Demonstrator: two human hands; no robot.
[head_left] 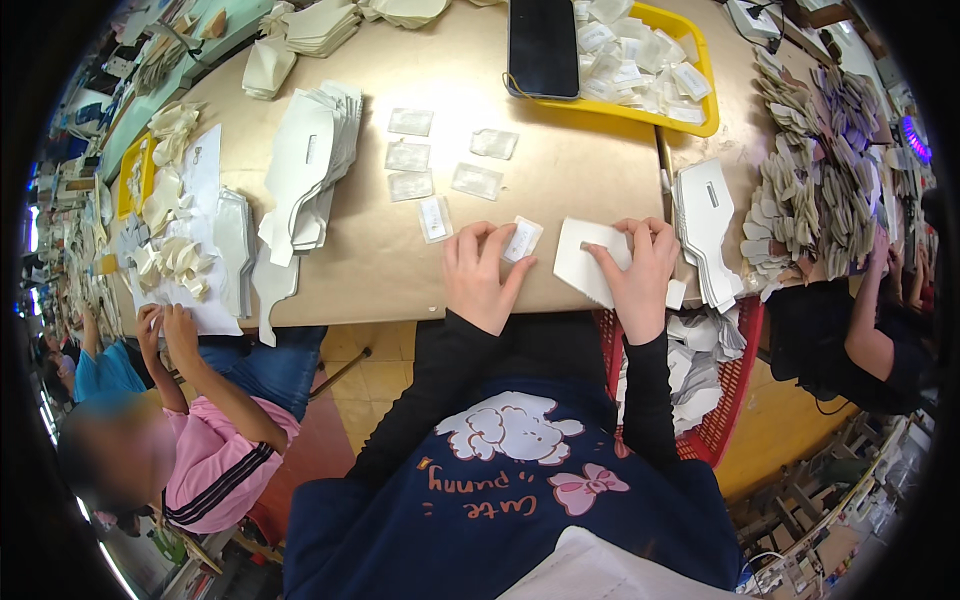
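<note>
White packet [523, 240] sits pinched in the left grip [480, 277] while the right grip [640, 272] clamps the pale panel [579, 264], so go easy, don't crease either.

The tan table [370, 285] is laid with small pale packets [408, 156] in loose rows, stacks of white pieces [300, 190] at either side, and a yellow tray [711, 100].

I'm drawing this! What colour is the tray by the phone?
The tray is yellow; it shows best in the head view.
</note>
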